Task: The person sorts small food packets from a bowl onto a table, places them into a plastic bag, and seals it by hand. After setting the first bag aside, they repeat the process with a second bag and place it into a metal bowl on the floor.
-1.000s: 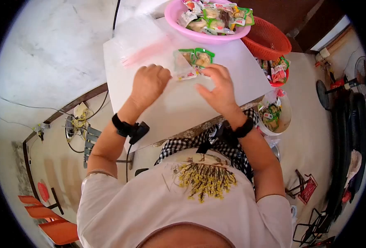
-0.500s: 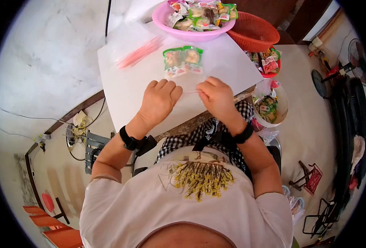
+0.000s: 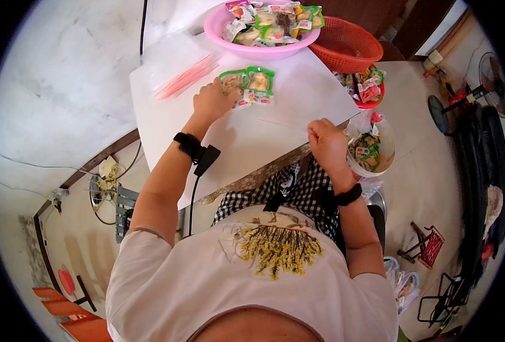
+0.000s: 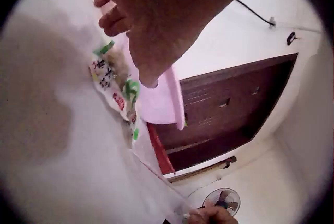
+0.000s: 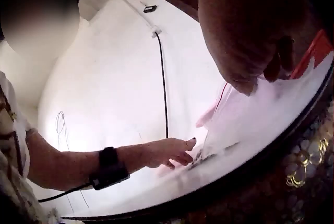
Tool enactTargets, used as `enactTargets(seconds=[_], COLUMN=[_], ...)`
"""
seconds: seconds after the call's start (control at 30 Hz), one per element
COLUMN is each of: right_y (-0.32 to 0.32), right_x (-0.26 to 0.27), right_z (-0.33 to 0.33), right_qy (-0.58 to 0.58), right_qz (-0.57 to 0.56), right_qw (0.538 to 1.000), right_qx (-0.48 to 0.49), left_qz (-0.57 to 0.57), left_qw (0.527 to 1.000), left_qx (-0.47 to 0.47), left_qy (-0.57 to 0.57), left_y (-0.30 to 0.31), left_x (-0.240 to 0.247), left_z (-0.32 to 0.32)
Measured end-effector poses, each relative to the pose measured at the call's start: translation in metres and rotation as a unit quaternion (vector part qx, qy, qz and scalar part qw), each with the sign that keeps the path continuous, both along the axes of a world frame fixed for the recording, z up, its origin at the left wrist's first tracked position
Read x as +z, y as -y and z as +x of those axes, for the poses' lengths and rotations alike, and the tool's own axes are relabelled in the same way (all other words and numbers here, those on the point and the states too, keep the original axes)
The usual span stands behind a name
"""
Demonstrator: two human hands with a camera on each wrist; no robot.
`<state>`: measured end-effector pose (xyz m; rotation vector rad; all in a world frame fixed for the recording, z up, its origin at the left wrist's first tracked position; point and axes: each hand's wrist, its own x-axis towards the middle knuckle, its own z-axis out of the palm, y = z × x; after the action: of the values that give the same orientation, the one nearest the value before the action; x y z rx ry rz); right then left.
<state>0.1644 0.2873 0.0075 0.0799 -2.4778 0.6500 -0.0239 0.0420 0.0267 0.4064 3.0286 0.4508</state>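
Observation:
Two clear snack packets with green edges lie side by side on the white tabletop, the left packet (image 3: 232, 80) and the right packet (image 3: 260, 81). My left hand (image 3: 209, 102) reaches over the left packet, fingertips at its near-left side and the fingers loosely bent. Near the table's front right edge, my right hand (image 3: 327, 145) pinches a clear plastic bag (image 5: 232, 114) with a thin red line along its edge. That bag stretches left across the table from the fingers. The packets' printed ends (image 4: 107, 80) show below my left hand in the left wrist view.
A fan of clear bags with pink edges (image 3: 185, 78) lies at the back left. Behind stands a pink basin (image 3: 258, 53) heaped with packets, beside a red basket (image 3: 343, 61). A white bucket (image 3: 390, 139) and a red container of packets (image 3: 372, 104) are right of the table.
Both hands were close together at the thin bag. My left hand has since moved forward and left to the left packet, while the right has drawn back and right with the bag.

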Motion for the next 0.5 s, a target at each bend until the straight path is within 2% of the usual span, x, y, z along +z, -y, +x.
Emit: enactTargets(seconds=[0.2,0.3,0.4,0.5], right_y=[0.009,0.011,0.012,0.012], right_x=[-0.027,-0.030,-0.028,-0.023], right_z=[0.006,0.009,0.012,0.011], right_qy=[0.050,0.060,0.048,0.027], right_qz=[0.015,0.030,0.022,0.006], right_qw=[0.999,0.998,0.999,1.000], right_qx=[0.013,0.005,-0.001,-0.001], left_qz=[0.027,0.047,0.171,0.329], left_qw=[0.997,0.997,0.983,0.939], left_qx=[0.010,0.050,0.014,0.043], left_qy=[-0.078,-0.029,-0.068,0.087], left_y=[-0.011,-0.013,0.004,0.024], left_x=[-0.028,-0.023,-0.057,-0.052], left_z=[-0.015,-0.021,-0.043,-0.038])
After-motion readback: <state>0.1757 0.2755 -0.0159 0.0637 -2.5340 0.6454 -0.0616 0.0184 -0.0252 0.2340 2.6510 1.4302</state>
